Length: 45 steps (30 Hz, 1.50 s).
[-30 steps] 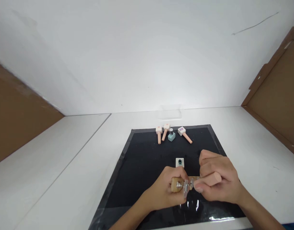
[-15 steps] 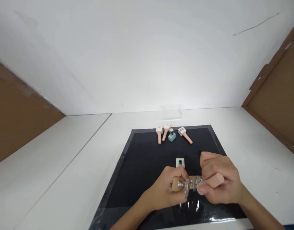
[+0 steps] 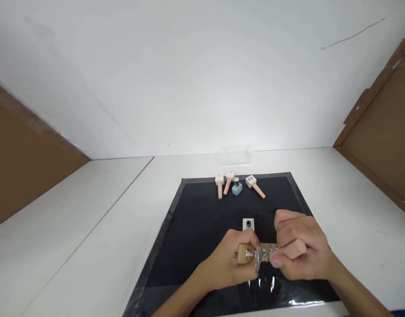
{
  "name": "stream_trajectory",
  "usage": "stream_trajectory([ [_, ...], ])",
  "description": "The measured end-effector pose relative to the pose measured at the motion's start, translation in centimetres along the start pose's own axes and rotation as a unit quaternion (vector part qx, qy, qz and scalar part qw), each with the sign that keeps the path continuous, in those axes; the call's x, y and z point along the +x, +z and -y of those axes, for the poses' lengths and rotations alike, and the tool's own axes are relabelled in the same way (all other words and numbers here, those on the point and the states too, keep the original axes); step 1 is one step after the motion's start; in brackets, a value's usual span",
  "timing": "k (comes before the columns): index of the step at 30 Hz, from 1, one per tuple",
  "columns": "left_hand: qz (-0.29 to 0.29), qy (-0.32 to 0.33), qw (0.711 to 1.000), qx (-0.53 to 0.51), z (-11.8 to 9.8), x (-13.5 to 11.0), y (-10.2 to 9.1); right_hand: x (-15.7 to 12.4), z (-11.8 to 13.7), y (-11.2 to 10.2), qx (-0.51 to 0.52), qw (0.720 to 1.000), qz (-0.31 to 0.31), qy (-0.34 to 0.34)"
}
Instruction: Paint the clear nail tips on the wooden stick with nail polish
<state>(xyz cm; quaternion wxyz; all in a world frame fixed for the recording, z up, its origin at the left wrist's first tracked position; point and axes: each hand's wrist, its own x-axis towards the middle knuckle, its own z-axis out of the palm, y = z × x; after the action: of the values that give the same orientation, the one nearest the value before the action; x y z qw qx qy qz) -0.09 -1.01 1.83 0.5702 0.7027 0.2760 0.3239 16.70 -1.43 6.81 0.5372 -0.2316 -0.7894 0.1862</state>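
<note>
My left hand [image 3: 227,262] is closed around a small wooden nail-tip stand [image 3: 242,254], held just above the black mat. Clear nail tips [image 3: 258,259] stick up from it on little metal posts. In the fingers of my right hand [image 3: 310,255] is a nail polish brush, gripped by its pink cap handle [image 3: 296,249]. The brush end points left at the tips; its bristles are hidden by my fingers and too small to make out. Behind my hands stands an uncapped white polish bottle [image 3: 248,223], its dark neck showing.
Several nail polish bottles lie at the mat's far edge: white ones with pink caps [image 3: 258,190] and a teal one [image 3: 237,189]. The black mat [image 3: 195,220] rests on a white table. A clear plastic tray [image 3: 235,158] sits behind, and brown cardboard panels [image 3: 384,127] flank the sides.
My right hand has shifted very slightly left with the brush. My left hand and the stand have stayed almost in place.
</note>
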Motion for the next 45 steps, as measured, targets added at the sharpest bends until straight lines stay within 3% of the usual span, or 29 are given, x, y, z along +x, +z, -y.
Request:
stream_trajectory([
  [6, -0.003, -0.005, 1.0, -0.001, 0.24, -0.36, -0.06, -0.16, 0.12, -0.14, -0.057, 0.997, -0.034, 0.044],
  [10, 0.006, -0.002, 1.0, -0.006, 0.37, -0.45, -0.08, -0.38, -0.14, -0.27, -0.03, 0.996, -0.073, 0.046],
  [16, 0.004, 0.001, 1.0, -0.008, 0.05, -0.06, 0.04, 0.06, 0.09, -0.21, 0.023, 0.999, 0.016, 0.038],
  [26, 0.009, 0.004, 1.0, -0.007, 0.71, -0.48, 0.3, -0.33, 0.0, -0.3, -0.05, 0.995, -0.067, 0.047],
  [30, 0.003, 0.008, 1.0, -0.002, 0.31, -0.14, 0.31, -0.09, 0.02, -0.2, 0.009, 1.0, -0.014, 0.019],
  [33, 0.005, 0.016, 1.0, -0.002, 0.0, 0.15, 0.32, 0.14, 0.09, -0.07, -0.001, 1.0, 0.016, 0.007],
  [40, 0.005, -0.004, 1.0, -0.009, 0.31, -0.25, 0.31, -0.21, 0.1, -0.13, -0.073, 0.995, -0.047, 0.042],
  [42, 0.008, -0.012, 1.0, -0.023, 0.37, -0.4, 0.27, -0.32, 0.01, -0.14, -0.06, 0.995, -0.067, 0.044],
  [45, 0.005, -0.029, 0.998, -0.052, 0.31, -0.49, 0.27, -0.28, -0.08, -0.1, 0.016, 0.998, -0.051, 0.041],
])
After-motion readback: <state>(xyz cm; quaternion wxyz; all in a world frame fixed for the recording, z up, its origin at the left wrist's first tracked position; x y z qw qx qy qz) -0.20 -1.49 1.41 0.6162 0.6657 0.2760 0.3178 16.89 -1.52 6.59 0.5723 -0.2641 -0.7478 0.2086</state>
